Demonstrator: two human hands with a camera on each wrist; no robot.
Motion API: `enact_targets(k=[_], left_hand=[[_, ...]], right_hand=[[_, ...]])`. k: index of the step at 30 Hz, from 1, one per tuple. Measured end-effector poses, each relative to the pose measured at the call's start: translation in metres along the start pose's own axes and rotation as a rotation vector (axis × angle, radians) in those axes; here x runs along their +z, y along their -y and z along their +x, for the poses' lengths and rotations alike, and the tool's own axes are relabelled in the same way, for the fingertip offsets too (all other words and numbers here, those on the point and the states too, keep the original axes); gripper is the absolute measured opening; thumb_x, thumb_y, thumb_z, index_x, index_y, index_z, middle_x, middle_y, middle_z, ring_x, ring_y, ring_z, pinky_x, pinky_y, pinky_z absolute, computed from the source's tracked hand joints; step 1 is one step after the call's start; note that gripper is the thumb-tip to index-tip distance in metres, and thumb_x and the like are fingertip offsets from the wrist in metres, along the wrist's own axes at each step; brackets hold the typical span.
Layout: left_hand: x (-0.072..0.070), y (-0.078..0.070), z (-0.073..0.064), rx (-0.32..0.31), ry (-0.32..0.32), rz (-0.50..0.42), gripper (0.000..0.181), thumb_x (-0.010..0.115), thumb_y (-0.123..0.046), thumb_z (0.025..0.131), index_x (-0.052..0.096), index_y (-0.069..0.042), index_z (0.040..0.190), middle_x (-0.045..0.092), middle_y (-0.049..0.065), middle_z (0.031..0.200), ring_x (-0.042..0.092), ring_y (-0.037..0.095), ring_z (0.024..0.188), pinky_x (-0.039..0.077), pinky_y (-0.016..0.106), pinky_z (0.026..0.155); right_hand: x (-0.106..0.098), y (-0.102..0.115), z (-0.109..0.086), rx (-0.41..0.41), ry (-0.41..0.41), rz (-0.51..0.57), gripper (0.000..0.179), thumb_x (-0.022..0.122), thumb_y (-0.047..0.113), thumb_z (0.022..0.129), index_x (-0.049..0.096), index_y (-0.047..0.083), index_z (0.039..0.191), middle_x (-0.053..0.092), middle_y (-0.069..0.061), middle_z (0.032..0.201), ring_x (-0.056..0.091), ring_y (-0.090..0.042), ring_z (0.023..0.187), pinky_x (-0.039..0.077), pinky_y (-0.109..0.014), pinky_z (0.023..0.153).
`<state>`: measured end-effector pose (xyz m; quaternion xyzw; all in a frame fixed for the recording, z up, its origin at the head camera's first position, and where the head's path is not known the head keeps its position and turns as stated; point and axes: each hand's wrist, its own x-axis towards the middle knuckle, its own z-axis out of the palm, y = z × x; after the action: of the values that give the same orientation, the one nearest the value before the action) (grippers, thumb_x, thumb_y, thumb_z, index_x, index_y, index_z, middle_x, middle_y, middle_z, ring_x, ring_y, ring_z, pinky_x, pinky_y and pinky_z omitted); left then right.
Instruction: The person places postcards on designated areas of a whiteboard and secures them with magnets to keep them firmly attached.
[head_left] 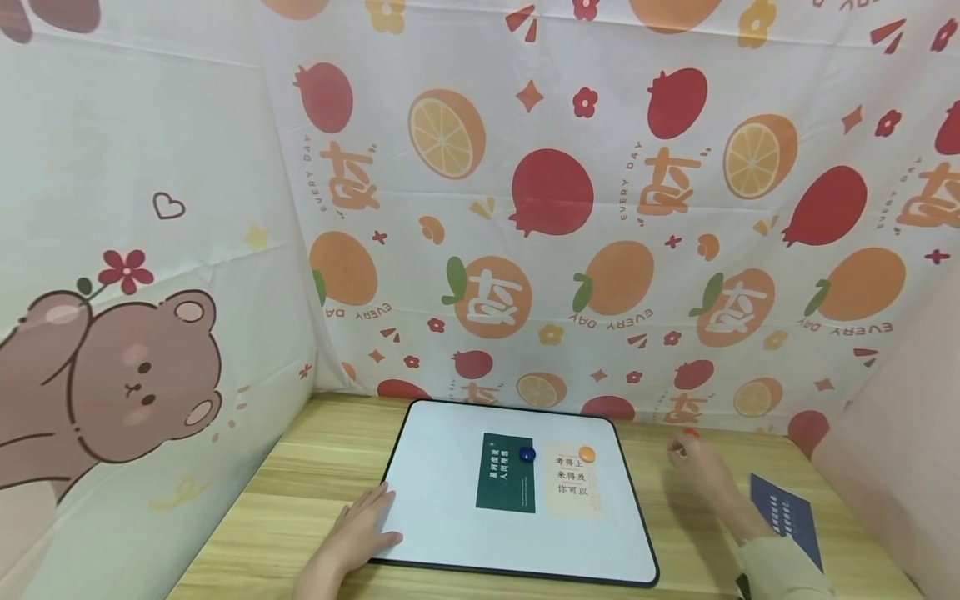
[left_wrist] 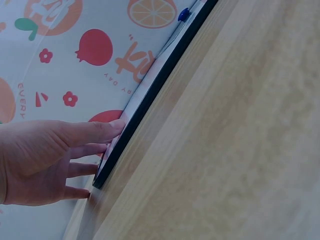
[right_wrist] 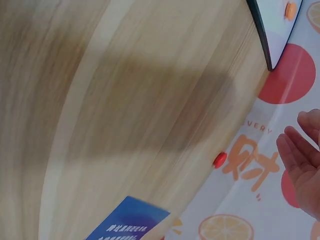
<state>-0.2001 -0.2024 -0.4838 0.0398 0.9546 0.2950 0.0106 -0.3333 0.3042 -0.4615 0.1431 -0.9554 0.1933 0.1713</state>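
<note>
A whiteboard (head_left: pixel 442 533) with a black rim lies on the wooden table. My left hand (head_left: pixel 360 529) rests on its left edge, fingers spread and thumb on the white surface; the left wrist view shows this hand (left_wrist: pixel 45 160) from the side. On the board, a blue round magnet (head_left: pixel 527 454) sits at the edge of a green card (head_left: pixel 506 492), and an orange magnet (head_left: pixel 587 454) sits on a cream card (head_left: pixel 570 504). Right of the board, my right hand (head_left: pixel 693 458) is raised near a red magnet (right_wrist: pixel 220 160) on the table. Its loosely bent fingers (right_wrist: pixel 300 155) hold nothing.
A dark blue card (head_left: pixel 787 517) with white writing lies on the table at the right, beside the right forearm. A fruit-print cloth (head_left: pixel 555 333) hangs behind the table (head_left: pixel 277 492), and a bear-print cloth (head_left: pixel 247 350) hangs along the left.
</note>
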Motion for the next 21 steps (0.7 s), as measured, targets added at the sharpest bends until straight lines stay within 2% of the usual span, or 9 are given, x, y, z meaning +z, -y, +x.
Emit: enact_targets(k=[9, 17, 21], left_hand=[[0.001, 0.0, 0.001, -0.001, -0.001, 0.002, 0.061, 0.073, -0.017, 0.076, 0.049, 0.011, 0.124, 0.035, 0.03, 0.136, 0.027, 0.05, 0.124, 0.015, 0.067, 0.097], [0.0, 0.0, 0.0, -0.004, 0.002, 0.005, 0.061, 0.073, -0.017, 0.076, 0.048, 0.011, 0.124, 0.034, 0.03, 0.137, 0.026, 0.05, 0.124, 0.015, 0.067, 0.098], [0.0, 0.001, 0.001, -0.007, 0.008, 0.007, 0.061, 0.073, -0.017, 0.077, 0.048, 0.01, 0.125, 0.033, 0.03, 0.137, 0.026, 0.05, 0.125, 0.015, 0.067, 0.098]], right_hand=[[-0.014, -0.019, -0.013, 0.129, 0.082, -0.037, 0.006, 0.059, 0.004, 0.083, 0.058, -0.001, 0.087, 0.062, -0.016, 0.086, 0.059, -0.029, 0.072, 0.049, -0.042, 0.058], [-0.021, -0.044, -0.027, 0.148, 0.067, -0.078, 0.005, 0.057, 0.003, 0.081, 0.059, -0.001, 0.082, 0.062, -0.018, 0.083, 0.058, -0.028, 0.07, 0.049, -0.045, 0.06], [-0.026, -0.056, -0.033, 0.214, 0.099, -0.075, 0.008, 0.054, 0.004, 0.082, 0.057, -0.003, 0.084, 0.061, -0.016, 0.079, 0.056, -0.025, 0.067, 0.048, -0.043, 0.057]])
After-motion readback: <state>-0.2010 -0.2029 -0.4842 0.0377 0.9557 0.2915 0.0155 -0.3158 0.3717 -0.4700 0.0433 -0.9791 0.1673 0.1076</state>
